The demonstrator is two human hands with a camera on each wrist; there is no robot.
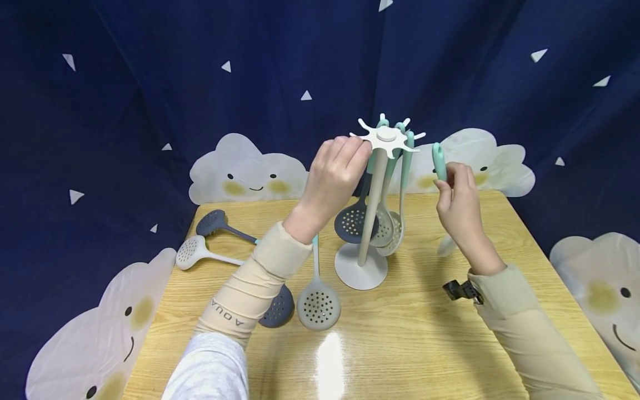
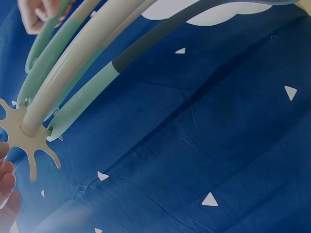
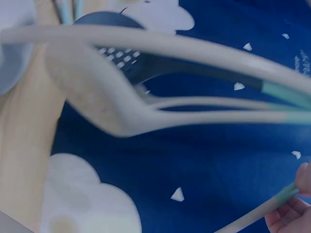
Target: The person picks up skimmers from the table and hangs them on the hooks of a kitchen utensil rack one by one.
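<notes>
A white utensil stand [image 1: 361, 272] with a star-shaped hook top stands on the table. My left hand [image 1: 338, 168] has its fingers curled at the left side of that top, gripping its edge; the fingertips [image 2: 7, 182] show beside the hooks in the left wrist view. A dark skimmer [image 1: 354, 222] and two pale slotted utensils hang from the stand by mint handles. To the right, my right hand [image 1: 461, 203] pinches a pale utensil by its mint handle [image 1: 438, 158], held upright and apart from the stand. Its pale head [image 1: 446, 246] is mostly hidden behind the wrist.
On the table [image 1: 400, 344], left of the stand, lie a pale skimmer [image 1: 319, 306], a dark skimmer [image 1: 279, 309] partly under my left forearm, a dark slotted utensil [image 1: 212, 222] and a white slotted turner [image 1: 190, 253]. A blue curtain [image 1: 280, 50] hangs behind the table.
</notes>
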